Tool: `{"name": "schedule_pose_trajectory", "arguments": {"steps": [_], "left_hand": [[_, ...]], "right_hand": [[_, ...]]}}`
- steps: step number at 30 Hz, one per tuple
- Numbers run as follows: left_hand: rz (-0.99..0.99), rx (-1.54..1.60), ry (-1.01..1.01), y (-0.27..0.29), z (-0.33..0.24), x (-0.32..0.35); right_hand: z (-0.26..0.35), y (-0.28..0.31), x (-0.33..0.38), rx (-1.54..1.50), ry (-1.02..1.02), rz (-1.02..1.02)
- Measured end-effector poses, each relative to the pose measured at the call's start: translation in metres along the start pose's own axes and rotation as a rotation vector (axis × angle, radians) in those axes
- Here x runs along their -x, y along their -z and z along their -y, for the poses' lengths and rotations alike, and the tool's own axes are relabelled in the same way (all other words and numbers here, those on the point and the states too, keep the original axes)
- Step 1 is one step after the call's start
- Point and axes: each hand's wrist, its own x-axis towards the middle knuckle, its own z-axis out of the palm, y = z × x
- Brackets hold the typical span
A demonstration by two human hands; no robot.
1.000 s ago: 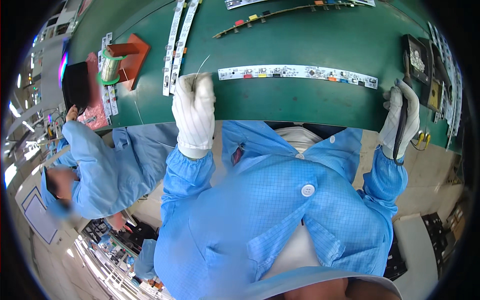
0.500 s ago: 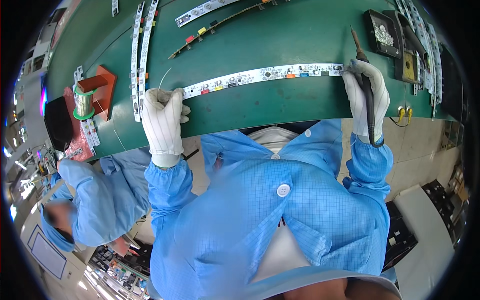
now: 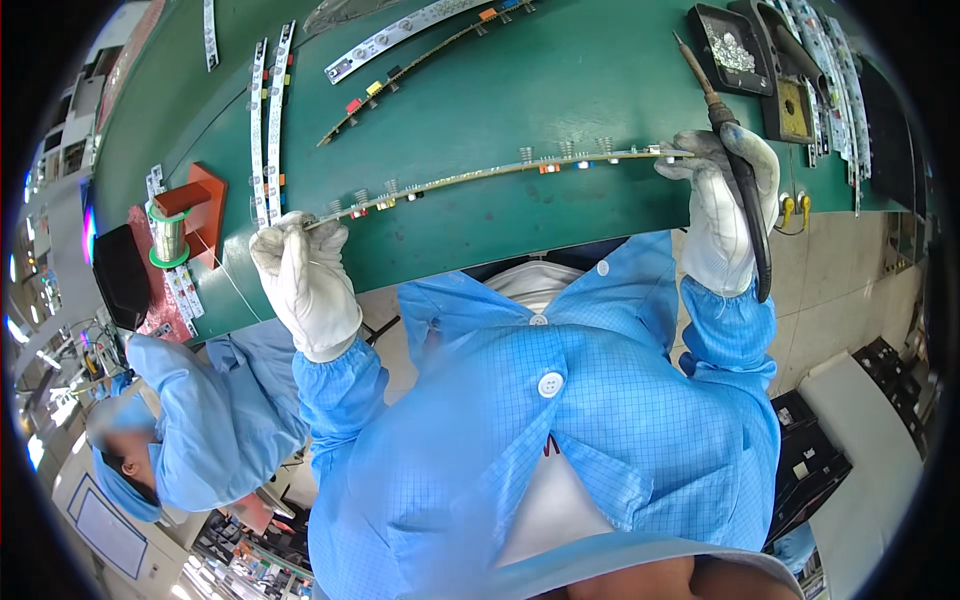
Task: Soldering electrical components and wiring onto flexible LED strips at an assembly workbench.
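A long, narrow circuit board strip [image 3: 470, 177] is held up edge-on between my gloved hands, over the green table. Small coil springs stand along its upper side, and red, yellow, orange and white connectors show below. My left hand [image 3: 305, 285] pinches its left end. My right hand [image 3: 722, 205] grips the right end between thumb and fingers. That same hand also holds a soldering iron [image 3: 746, 190], its tip pointing up and away to the left, apart from the strip. Whether solder wire is in my left hand is hidden.
Two upright board strips [image 3: 274, 120] lie beyond my left hand; another board [image 3: 415, 80] lies farther back. A solder spool [image 3: 169, 238] sits on a reddish-brown stand. Far right are a black tray [image 3: 733, 50], a sponge holder [image 3: 793, 110] and stacked strips [image 3: 850, 110]. A co-worker [image 3: 225, 420] is at left.
The circuit board strip has turned from face-up to edge-on. My left hand has shifted left and nearer me, keeping its end. The wire standing above that hand no longer shows.
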Motion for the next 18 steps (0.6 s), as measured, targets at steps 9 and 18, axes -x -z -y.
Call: {"name": "schedule_pose_trajectory", "arguments": {"steps": [9, 18], "left_hand": [[0.088, 0.142, 0.021, 0.0066, 0.0023, -0.0012], [0.069, 0.145, 0.040, 0.0065, 0.0034, -0.0022]], "right_hand": [[-0.0016, 0.0044, 0.0023, -0.034, 0.042, 0.033], [-0.0015, 0.0025, 0.0027, -0.014, 0.040, 0.007]]}}
